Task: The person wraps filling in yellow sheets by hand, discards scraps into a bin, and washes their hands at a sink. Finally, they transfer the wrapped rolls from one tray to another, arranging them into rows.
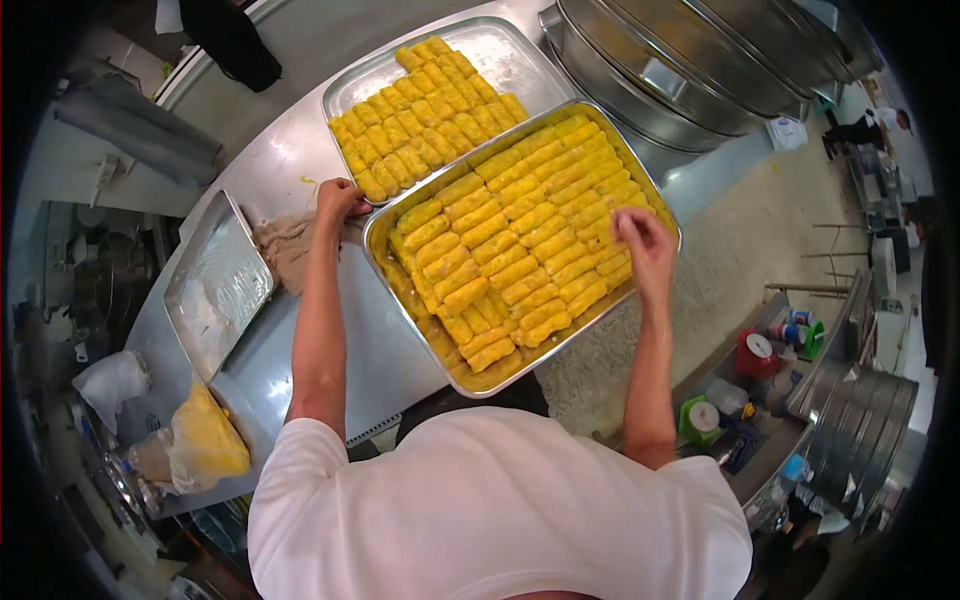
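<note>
A deep metal tray (464,390) packed with rows of yellow rolls (520,240) lies at the table's near edge, tilted in view. Behind it a shallower tray (520,60) holds more yellow rolls (420,115), with bare metal at its right. My left hand (342,198) is at the near left corner of the back tray, its fingers closed together by the rim; what they grip, if anything, is too small to make out. Over the right part of the deep tray is my right hand (643,235), fingers curled and somewhat blurred; anything in them is hidden.
An empty metal tray (215,290) and a brown cloth (287,250) are on the steel table (375,340) at left. A yellow-filled plastic bag (208,440) sits at the lower left. Large stacked metal pans (670,80) stand at the back right. Scales (758,347) are on a lower right shelf.
</note>
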The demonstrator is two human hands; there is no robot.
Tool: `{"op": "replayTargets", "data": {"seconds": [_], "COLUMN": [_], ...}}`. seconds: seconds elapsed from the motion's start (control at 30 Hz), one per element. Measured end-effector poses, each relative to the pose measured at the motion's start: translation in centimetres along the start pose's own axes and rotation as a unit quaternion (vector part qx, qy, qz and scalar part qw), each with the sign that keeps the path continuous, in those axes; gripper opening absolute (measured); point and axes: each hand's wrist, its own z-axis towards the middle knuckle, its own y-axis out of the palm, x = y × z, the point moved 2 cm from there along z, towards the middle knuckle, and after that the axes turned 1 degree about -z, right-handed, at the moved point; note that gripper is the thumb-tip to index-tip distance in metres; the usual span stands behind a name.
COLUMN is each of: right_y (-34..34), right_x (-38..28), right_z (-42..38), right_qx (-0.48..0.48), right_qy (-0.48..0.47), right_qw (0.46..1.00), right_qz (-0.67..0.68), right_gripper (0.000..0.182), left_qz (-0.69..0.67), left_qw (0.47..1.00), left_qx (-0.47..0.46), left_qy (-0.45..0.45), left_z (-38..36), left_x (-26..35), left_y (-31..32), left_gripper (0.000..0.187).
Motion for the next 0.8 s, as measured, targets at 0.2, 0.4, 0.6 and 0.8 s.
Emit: {"op": "replayTargets", "data": {"seconds": [0.2, 0.4, 0.6, 0.8], "right_y": [4.1, 7.3, 12.4, 17.1], "right_x": [3.2, 11.5, 11.3, 11.2], "right_z": [18.1, 29.6, 29.1, 29.0], "right_qx": [-0.063, -0.189, -0.403, -0.440], "right_qy": [-0.120, 0.045, 0.162, 0.227], "right_qw": [0.955, 0.843, 0.856, 0.814], "right_qz": [-0.263, -0.501, -0.282, -0.304], "right_gripper": [0.022, 0.027, 0.032, 0.042], "left_qz": [0.019, 0.027, 0.027, 0.044], "left_qw": [0.997, 0.993, 0.990, 0.981], "left_qx": [0.038, 0.095, 0.121, 0.168], "left_qy": [0.056, 0.065, 0.073, 0.091], "left_z": [0.9, -0.3, -1.5, -4.9], "left_x": [-0.1, 1.3, -0.8, -2.5], "left_y": [-0.1, -3.1, -7.9, -10.6], "left_gripper": [0.014, 0.015, 0.009, 0.010]}}
